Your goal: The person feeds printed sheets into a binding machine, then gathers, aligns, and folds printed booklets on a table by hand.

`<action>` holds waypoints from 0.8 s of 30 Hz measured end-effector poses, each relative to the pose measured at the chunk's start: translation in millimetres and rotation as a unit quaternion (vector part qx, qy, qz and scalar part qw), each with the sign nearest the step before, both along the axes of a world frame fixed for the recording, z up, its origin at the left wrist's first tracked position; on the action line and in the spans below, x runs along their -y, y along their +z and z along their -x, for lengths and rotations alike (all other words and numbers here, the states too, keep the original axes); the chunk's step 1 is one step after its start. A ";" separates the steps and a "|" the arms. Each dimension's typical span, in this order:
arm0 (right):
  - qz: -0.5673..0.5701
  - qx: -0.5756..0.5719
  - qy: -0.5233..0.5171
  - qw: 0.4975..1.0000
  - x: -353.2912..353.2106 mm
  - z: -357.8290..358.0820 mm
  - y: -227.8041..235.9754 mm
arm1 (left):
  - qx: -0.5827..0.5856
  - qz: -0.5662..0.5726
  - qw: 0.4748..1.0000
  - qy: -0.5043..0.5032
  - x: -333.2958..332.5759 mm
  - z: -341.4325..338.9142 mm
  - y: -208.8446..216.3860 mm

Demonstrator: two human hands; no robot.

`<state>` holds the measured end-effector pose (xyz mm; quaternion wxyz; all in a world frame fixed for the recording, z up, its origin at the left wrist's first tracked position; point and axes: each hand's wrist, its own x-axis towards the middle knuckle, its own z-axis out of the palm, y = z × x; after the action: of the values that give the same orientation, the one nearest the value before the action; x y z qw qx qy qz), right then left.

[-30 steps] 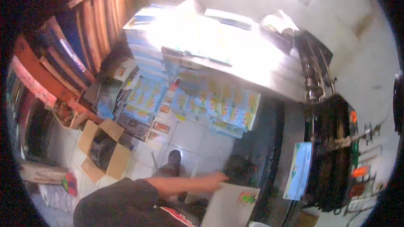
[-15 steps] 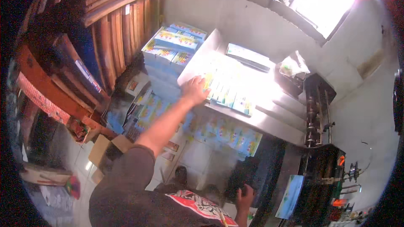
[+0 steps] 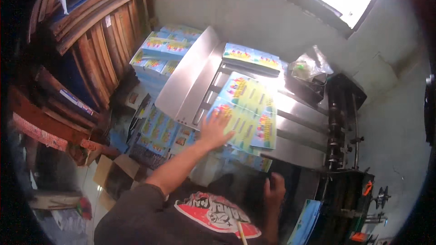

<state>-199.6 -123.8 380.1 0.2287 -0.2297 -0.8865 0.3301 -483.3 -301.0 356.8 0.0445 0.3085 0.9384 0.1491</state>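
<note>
My left hand [image 3: 215,129] lies with spread fingers on the near left part of printed sheets [image 3: 247,92]. These are yellow, blue and green, spread over the metal delivery table [image 3: 295,131] of a machine. A tilted metal plate [image 3: 186,77] stands left of them. My right hand [image 3: 274,192] is raised near the table's front side, thumb and fingers apart, with nothing visible in it. Farther back on the table lies a neat stack of similar prints [image 3: 252,56].
Tall stacks of prints [image 3: 165,47] stand behind the plate. More prints [image 3: 156,129] lie low at the left. Wooden boards [image 3: 100,54] lean at far left, above an open cardboard box [image 3: 118,172]. Dark rollers [image 3: 335,127] and a clear plastic bag [image 3: 311,65] are at right.
The view has shifted, and glare on the table has faded, so the sheets show clearly. My left hand has moved right, farther onto the sheets. My right hand is raised higher.
</note>
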 end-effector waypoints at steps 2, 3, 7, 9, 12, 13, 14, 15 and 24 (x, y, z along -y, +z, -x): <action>-0.069 0.005 0.088 0.994 -28.0 55.2 12.1 | 0.003 -0.028 0.999 -0.018 -25.2 -17.9 12.6; -0.079 0.039 0.108 0.990 -43.4 83.0 15.9 | 0.008 -0.023 1.000 -0.011 -30.3 -11.9 5.4; -0.181 0.185 0.192 0.946 -78.3 138.5 23.2 | -0.087 -0.275 0.953 0.087 -16.8 35.2 -29.6; -0.158 0.237 0.207 0.936 -91.3 137.4 6.2 | 0.370 -0.421 0.794 0.237 -10.5 67.1 -13.2; -0.194 0.284 0.201 0.917 -89.8 137.7 2.7 | 0.556 -0.412 0.689 0.213 -15.9 90.2 -3.5; -0.179 0.300 0.210 0.913 -88.6 141.9 12.0 | 0.565 -0.404 0.686 0.214 -20.3 94.0 3.0; -0.163 0.315 0.216 0.909 -84.5 142.3 18.3 | 0.539 -0.362 0.740 0.175 -25.8 96.9 9.4; -0.162 0.323 0.210 0.908 -81.9 141.0 23.2 | 0.508 -0.323 0.788 0.131 -32.0 102.9 12.7; -0.200 0.354 0.178 0.896 -77.3 114.6 15.2 | 0.619 -0.365 0.694 0.049 -63.8 102.6 17.5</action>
<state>-314.1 -46.6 395.3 -0.1214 -0.1196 -0.9823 0.0782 -585.9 -237.3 374.4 0.4919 0.0924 0.5845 0.6387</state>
